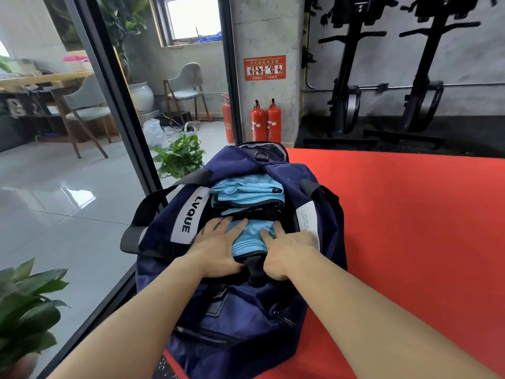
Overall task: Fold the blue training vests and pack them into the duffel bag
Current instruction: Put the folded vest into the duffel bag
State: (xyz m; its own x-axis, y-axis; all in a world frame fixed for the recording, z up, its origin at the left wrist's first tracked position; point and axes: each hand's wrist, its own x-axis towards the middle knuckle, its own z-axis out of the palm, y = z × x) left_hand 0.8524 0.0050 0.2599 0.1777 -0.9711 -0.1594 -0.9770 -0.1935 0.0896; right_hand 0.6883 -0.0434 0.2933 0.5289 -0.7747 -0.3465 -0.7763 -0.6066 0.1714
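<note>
Grip wide: left hand (218, 247) and right hand (287, 251) press a folded light-blue vest (249, 236) in the duffel bag (246, 318).

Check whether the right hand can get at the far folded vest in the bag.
Probably yes. The duffel bag gapes open and the far vest lies uncovered just beyond the near vest that the right hand presses; only a black strap crosses between them.

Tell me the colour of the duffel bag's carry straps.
The carry straps are black; the head view shows it best.
</note>
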